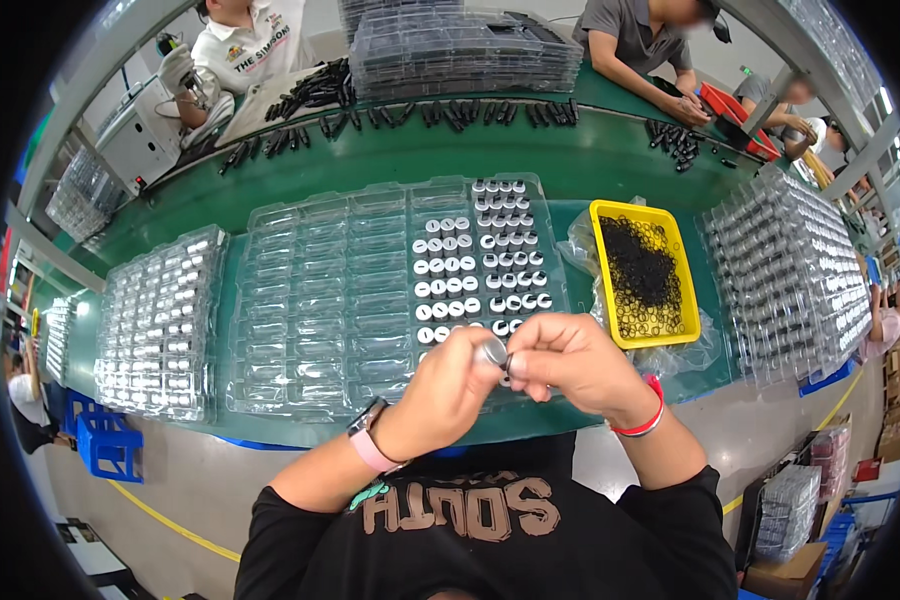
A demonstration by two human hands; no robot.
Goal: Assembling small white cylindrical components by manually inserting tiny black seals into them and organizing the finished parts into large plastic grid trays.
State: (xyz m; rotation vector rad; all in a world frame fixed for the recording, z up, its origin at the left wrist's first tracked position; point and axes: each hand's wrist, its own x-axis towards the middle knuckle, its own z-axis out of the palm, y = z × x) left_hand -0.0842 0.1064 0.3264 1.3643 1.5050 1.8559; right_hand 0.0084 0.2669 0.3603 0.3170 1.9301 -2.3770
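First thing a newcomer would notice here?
Both hands meet low at centre, the left hand and right hand pinching one small silver cap between them. Just beyond lies a clear tray half filled with caps, and to its right a yellow bin of black rings.

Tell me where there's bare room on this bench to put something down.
Bare green belt runs between the clear trays and the far row of black parts. The near side is crowded: trays, yellow bin and stacked trays sit edge to edge.
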